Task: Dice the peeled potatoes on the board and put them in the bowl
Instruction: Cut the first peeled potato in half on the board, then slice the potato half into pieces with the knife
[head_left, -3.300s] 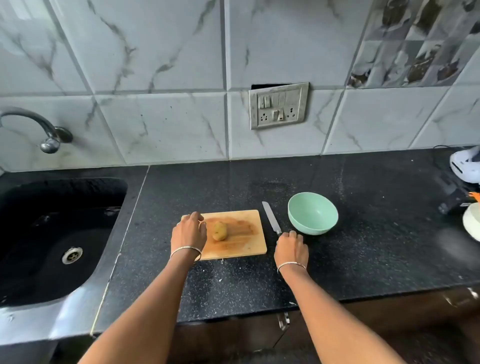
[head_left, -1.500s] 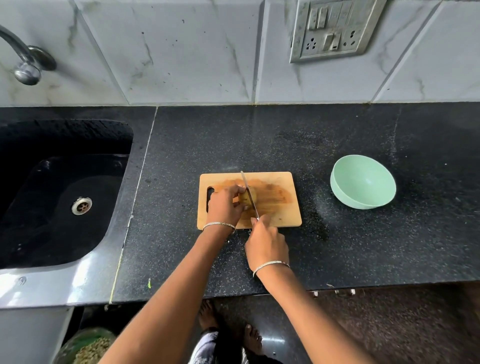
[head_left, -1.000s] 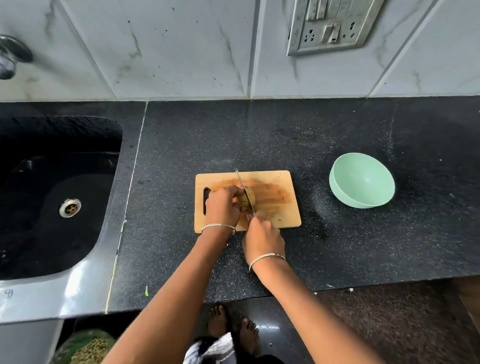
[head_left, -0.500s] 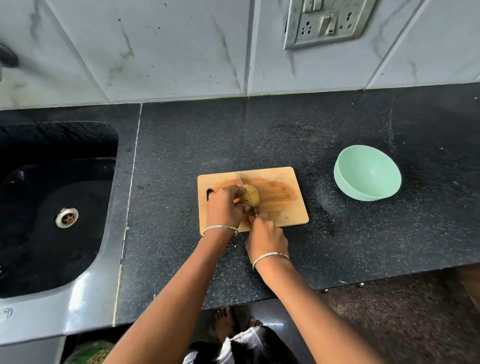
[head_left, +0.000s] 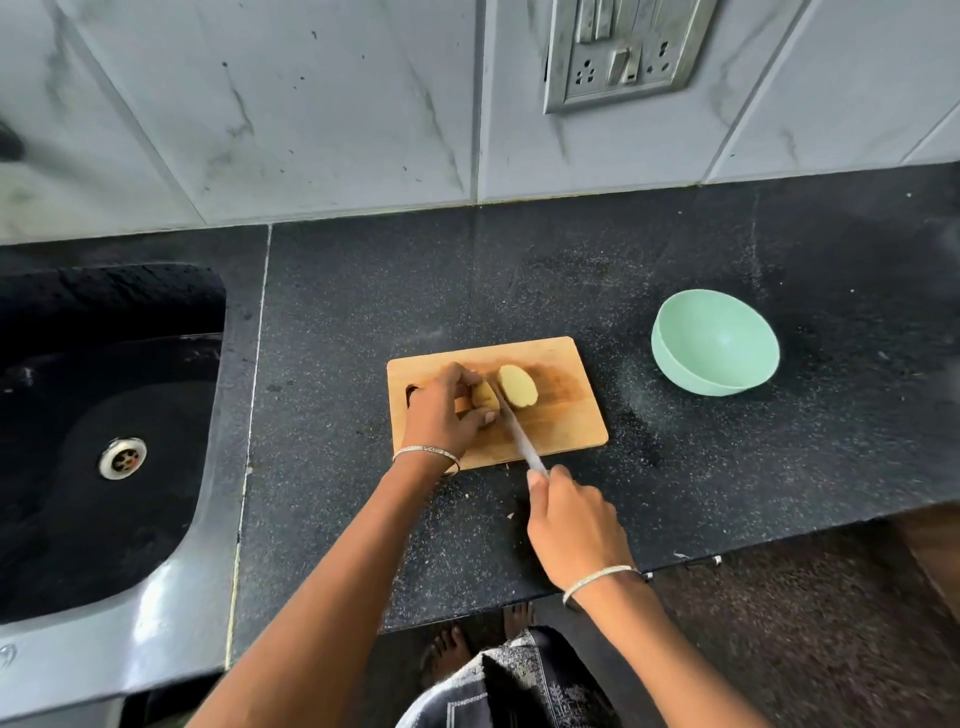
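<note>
On the wooden cutting board (head_left: 566, 421) a peeled potato lies split in two. The right half (head_left: 518, 385) has fallen open with its pale cut face up. My left hand (head_left: 447, 413) holds the left half (head_left: 484, 396) between fingers and thumb. My right hand (head_left: 574, 525) grips the handle of a knife (head_left: 522, 439) just off the board's front edge; the blade runs up between the two halves. The mint-green bowl (head_left: 716, 340) stands empty to the right of the board.
The black speckled counter (head_left: 363, 312) carries the board and bowl. A black sink (head_left: 104, 415) with a metal drain lies to the left. A switch and socket plate (head_left: 626, 49) is on the tiled wall behind. The counter's front edge runs just below my right hand.
The knife has gone through the potato, and the right half has dropped away onto the board. My right hand has drawn back toward the counter's front edge.
</note>
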